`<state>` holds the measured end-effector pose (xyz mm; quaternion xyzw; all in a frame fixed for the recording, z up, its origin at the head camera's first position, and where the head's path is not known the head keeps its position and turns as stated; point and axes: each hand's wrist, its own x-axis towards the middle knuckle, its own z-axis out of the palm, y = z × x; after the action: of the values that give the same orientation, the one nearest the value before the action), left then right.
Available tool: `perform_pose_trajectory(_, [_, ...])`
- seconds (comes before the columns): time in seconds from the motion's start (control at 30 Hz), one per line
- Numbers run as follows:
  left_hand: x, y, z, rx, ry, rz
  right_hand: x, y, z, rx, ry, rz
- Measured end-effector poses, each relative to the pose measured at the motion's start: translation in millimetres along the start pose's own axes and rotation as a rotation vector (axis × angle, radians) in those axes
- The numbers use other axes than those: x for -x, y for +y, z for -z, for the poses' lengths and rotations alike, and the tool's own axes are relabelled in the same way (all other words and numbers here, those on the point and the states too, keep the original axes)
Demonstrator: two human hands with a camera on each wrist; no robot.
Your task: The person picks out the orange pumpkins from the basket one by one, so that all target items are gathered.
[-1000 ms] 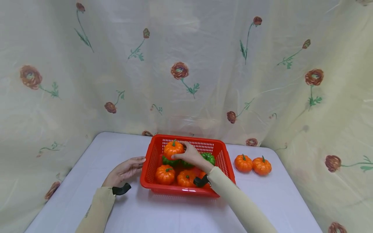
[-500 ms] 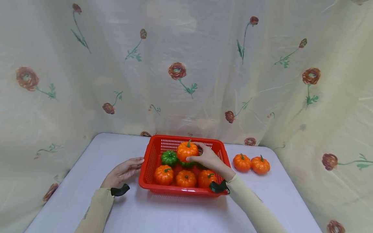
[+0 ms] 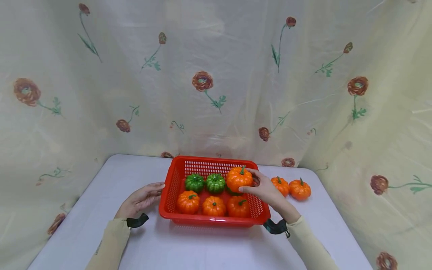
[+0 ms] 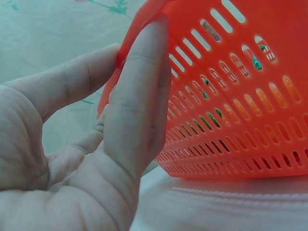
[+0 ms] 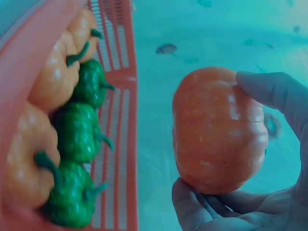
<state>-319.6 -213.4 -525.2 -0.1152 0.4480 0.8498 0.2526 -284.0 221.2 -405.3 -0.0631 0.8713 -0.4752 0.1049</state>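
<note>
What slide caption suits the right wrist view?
Right hand gripping an orange pumpkin; three green pumpkins and three orange ones in a red basket.

Pale table (image 3: 209,247) carries a red basket (image 3: 216,222) and, to its right, two orange pumpkins (image 3: 300,190), seemingly touching.

6 pumpkins (image 3: 188,203) in basket (image 3: 216,220), 2 to right

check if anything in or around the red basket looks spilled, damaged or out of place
Nothing stands out. Green pumpkins and orange pumpkins sit in neat rows inside the red basket, with no visible damage. Two loose pumpkins rest stem-up on the table; the right hand holds another pumpkin.
</note>
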Motion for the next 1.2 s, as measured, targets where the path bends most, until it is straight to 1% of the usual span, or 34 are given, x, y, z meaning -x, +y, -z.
perform_pose_trajectory(0.17, [0.3,0.5,-0.6,-0.004,0.014,0.004,9.9,19.6,21.0,-0.051,0.022,-0.002])
perform_pose_trajectory(0.23, [-0.3,0.5,-1.6,-0.003,0.005,-0.001,13.8,28.5,28.9,-0.068,0.042,-0.015])
perform_pose_trajectory(0.3, [-0.9,0.6,-2.3,0.007,-0.008,-0.005,17.9,37.8,36.5,-0.075,0.061,-0.038])
perform_pose_trajectory(0.4, [-1.5,0.9,-2.3,0.014,-0.048,-0.019,24.1,52.6,45.6,-0.081,0.092,-0.077])
perform_pose_trajectory(0.5, [-1.6,0.9,-1.1,0.01,-0.058,-0.018,30.6,67.6,52.3,-0.096,0.118,-0.126])
perform_pose_trajectory(0.57, [-1.7,0.8,-0.3,0.018,-0.066,-0.014,33.8,77.6,55.0,-0.099,0.137,-0.159])
perform_pose_trajectory(0.67, [-2.5,1.4,-0.7,0.038,-0.102,-0.008,36.9,92.9,57.4,-0.095,0.156,-0.201])
perform_pose_trajectory(0.8, [-3.8,2.8,-2.6,0.062,-0.148,0.001,36.9,113.0,58.0,-0.097,0.173,-0.242])
perform_pose_trajectory(0.9, [-4.9,4.2,-2.9,0.058,-0.163,-0.005,35.0,126.4,57.7,-0.113,0.186,-0.27])
perform_pose_trajectory(1.13, [-4.6,3.4,-2.5,0.081,-0.135,-0.001,30.0,155.6,55.8,-0.094,0.204,-0.315])
perform_pose_trajectory(1.2, [-4.3,2.5,-2.2,0.078,-0.145,-0.003,28.7,165.3,54.5,-0.092,0.203,-0.329])
